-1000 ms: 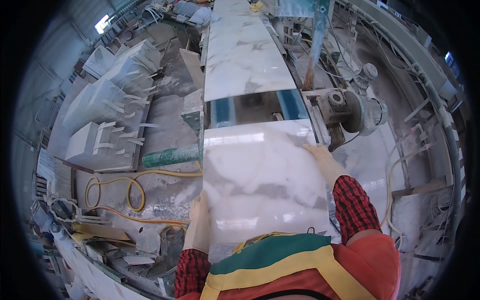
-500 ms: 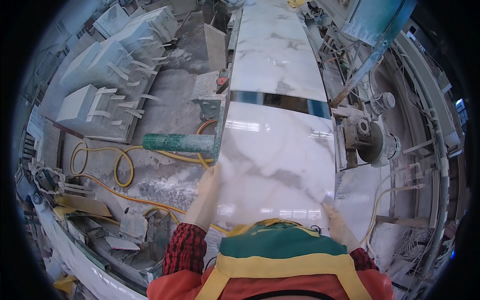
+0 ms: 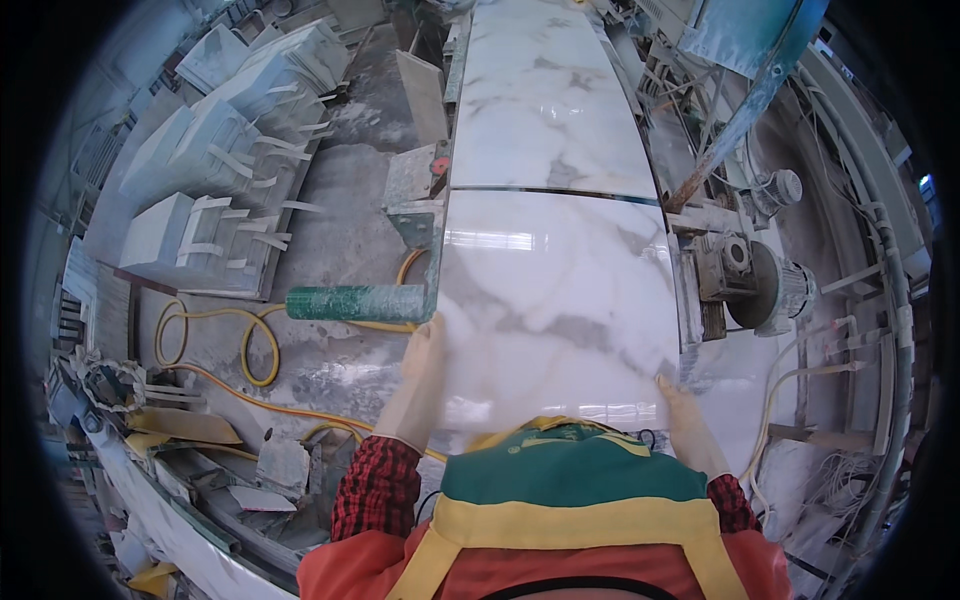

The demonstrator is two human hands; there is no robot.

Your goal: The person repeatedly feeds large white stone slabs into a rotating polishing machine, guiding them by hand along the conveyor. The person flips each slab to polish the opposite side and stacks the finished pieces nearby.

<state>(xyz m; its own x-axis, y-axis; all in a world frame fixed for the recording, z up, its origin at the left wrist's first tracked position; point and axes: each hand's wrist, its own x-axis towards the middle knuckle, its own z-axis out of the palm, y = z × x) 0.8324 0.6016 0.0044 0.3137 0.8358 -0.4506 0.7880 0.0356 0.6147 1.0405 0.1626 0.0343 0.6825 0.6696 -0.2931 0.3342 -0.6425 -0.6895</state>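
A polished white marble slab (image 3: 560,310) with grey veins lies flat in front of me, its near edge close to my green and yellow apron (image 3: 570,470). My left hand (image 3: 418,375), in a pale glove, grips its left edge near the front corner. At the opposite edge my right hand (image 3: 688,420) holds the slab near its right front corner. Fingers on both sides are partly hidden by the slab. A second marble slab (image 3: 545,110) lies directly beyond, with only a narrow dark seam between the two.
A green roller (image 3: 355,303) juts out to the left, above a yellow hose (image 3: 260,355) on the floor. Motors (image 3: 770,285) and a slanted post (image 3: 730,145) stand at the right. Strapped stone stacks (image 3: 215,240) sit at the far left, broken pieces (image 3: 283,465) nearer.
The near slab has moved forward, away from me, with both hands on it. The wide gap before the far slab, which showed blue strips, has narrowed to a thin seam.
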